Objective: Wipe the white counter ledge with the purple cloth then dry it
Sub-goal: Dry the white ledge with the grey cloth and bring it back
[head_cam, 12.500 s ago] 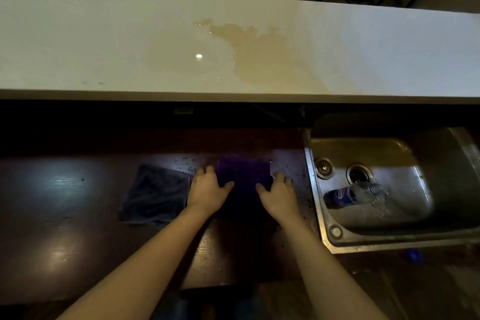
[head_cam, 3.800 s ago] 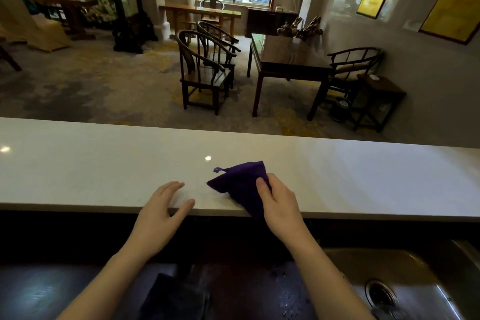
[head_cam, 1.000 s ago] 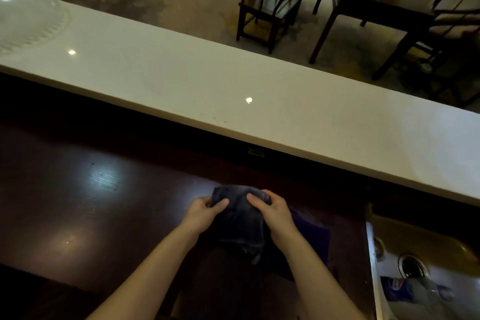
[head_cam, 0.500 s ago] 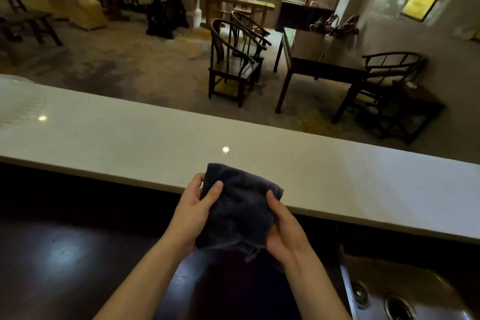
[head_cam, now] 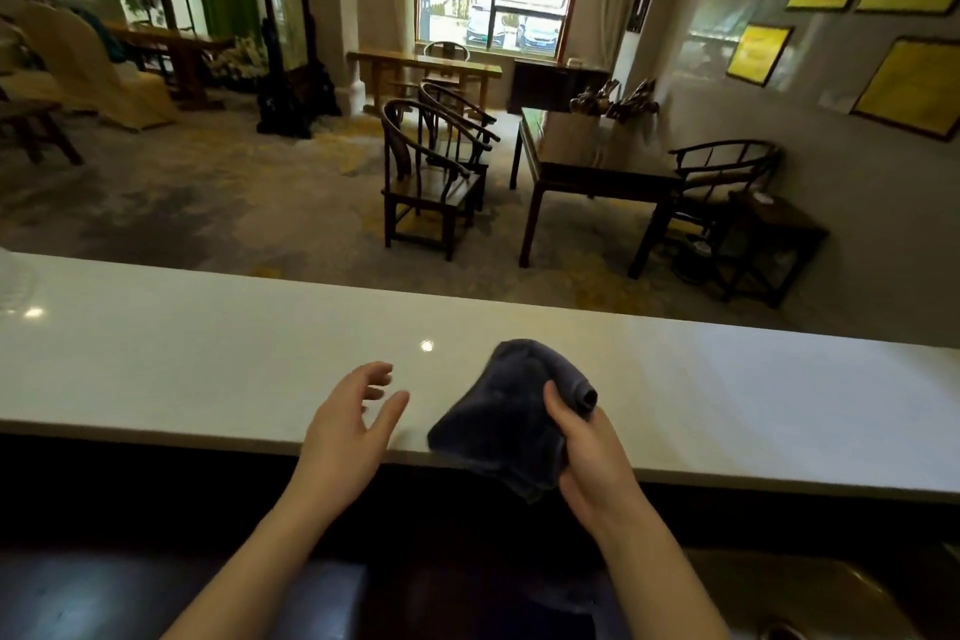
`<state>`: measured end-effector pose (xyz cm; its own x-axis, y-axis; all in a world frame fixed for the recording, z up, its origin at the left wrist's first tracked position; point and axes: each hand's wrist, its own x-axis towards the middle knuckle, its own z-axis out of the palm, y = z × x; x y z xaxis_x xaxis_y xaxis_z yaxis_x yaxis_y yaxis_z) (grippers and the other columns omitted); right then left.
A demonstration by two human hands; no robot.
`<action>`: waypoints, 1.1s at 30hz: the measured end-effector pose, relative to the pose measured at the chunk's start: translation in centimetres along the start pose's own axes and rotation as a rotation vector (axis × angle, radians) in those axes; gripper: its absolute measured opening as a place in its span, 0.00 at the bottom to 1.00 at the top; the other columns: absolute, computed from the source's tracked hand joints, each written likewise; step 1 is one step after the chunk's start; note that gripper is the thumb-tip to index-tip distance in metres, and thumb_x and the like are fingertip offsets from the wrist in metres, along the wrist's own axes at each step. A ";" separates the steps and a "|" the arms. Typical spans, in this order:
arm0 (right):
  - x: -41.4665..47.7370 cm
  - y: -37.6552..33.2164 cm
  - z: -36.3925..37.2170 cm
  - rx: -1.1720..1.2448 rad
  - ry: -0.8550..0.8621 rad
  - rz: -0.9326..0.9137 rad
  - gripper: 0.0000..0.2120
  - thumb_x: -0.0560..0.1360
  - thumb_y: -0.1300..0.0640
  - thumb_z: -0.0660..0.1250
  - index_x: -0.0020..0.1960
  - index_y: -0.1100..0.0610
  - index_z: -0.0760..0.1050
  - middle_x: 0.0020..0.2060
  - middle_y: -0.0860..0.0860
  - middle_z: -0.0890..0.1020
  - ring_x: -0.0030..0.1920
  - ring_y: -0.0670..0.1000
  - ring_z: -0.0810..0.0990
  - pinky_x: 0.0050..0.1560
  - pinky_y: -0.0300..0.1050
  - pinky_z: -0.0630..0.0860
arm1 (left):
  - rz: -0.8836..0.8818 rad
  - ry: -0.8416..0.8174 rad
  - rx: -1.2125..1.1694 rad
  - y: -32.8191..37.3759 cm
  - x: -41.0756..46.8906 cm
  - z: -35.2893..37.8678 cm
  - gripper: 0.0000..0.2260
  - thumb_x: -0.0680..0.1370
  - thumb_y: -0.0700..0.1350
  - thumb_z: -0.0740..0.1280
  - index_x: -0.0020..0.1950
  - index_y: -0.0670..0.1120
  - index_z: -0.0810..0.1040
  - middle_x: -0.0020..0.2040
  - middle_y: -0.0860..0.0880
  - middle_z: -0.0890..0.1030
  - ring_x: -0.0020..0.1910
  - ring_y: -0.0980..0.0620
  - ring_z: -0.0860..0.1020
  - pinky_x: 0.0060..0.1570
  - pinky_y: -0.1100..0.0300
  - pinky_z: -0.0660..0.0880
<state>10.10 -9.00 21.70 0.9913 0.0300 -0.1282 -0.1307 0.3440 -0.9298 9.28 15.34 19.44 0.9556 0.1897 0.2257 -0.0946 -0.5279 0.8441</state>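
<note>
Across the whole width in front of me runs the white counter ledge (head_cam: 208, 369), its top bare and glossy with a small light glint on it. Beyond it sit dark wooden chairs (head_cam: 431, 177) and a dark table (head_cam: 592, 161). Over the ledge's near edge hangs the dark grey cloth (head_cam: 498, 416), bunched, its upper part over the white top, its lower corner drooping past the lip. My right hand (head_cam: 587, 452) grips its right side, fingers clamped on the fabric. My left hand (head_cam: 348, 426) hovers beside it, fingers spread, holding nothing. The purple cloth is out of sight
</note>
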 end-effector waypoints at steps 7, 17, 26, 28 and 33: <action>1.2 -3.2 -7.3 -0.502 0.423 -0.305 0.07 0.82 0.54 0.65 0.58 0.46 0.77 0.56 0.51 0.83 0.57 0.52 0.81 0.56 0.50 0.76 | -0.025 -0.102 0.624 -4.9 -0.3 -0.6 0.26 0.78 0.60 0.61 0.71 0.47 0.73 0.73 0.44 0.72 0.73 0.44 0.68 0.73 0.49 0.63; 2.4 1.7 -13.1 -1.473 0.223 -0.174 0.25 0.81 0.63 0.61 0.77 0.59 0.64 0.76 0.61 0.68 0.78 0.62 0.60 0.77 0.59 0.55 | -0.017 -0.102 0.721 -5.4 -0.5 -0.5 0.31 0.73 0.66 0.52 0.67 0.49 0.76 0.72 0.45 0.73 0.72 0.44 0.69 0.72 0.47 0.64; 3.7 7.7 -2.0 -1.565 0.045 -0.346 0.32 0.79 0.57 0.60 0.81 0.57 0.55 0.82 0.56 0.53 0.81 0.57 0.46 0.80 0.53 0.41 | -0.049 -0.124 0.700 -5.5 -0.5 -0.7 0.28 0.76 0.65 0.57 0.69 0.51 0.75 0.73 0.48 0.72 0.73 0.47 0.67 0.73 0.49 0.62; 3.7 8.6 0.6 -1.552 -0.005 -0.369 0.32 0.79 0.57 0.59 0.81 0.57 0.54 0.82 0.56 0.52 0.81 0.57 0.45 0.79 0.53 0.40 | -0.049 -0.135 0.699 -5.6 -0.4 -0.9 0.26 0.77 0.64 0.61 0.69 0.52 0.74 0.74 0.49 0.71 0.74 0.48 0.67 0.73 0.50 0.61; 3.8 10.0 5.5 -1.519 -0.117 -0.394 0.31 0.80 0.57 0.58 0.81 0.57 0.53 0.82 0.57 0.50 0.81 0.57 0.43 0.80 0.55 0.39 | -0.048 -0.137 0.686 -5.5 -0.4 -1.1 0.28 0.75 0.65 0.59 0.70 0.51 0.74 0.74 0.49 0.71 0.73 0.48 0.67 0.72 0.50 0.62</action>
<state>12.61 -0.26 13.83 0.9520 0.2636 0.1554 0.3036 -0.8777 -0.3709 9.14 19.10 15.28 0.9851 0.1437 0.0942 0.1033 -0.9333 0.3439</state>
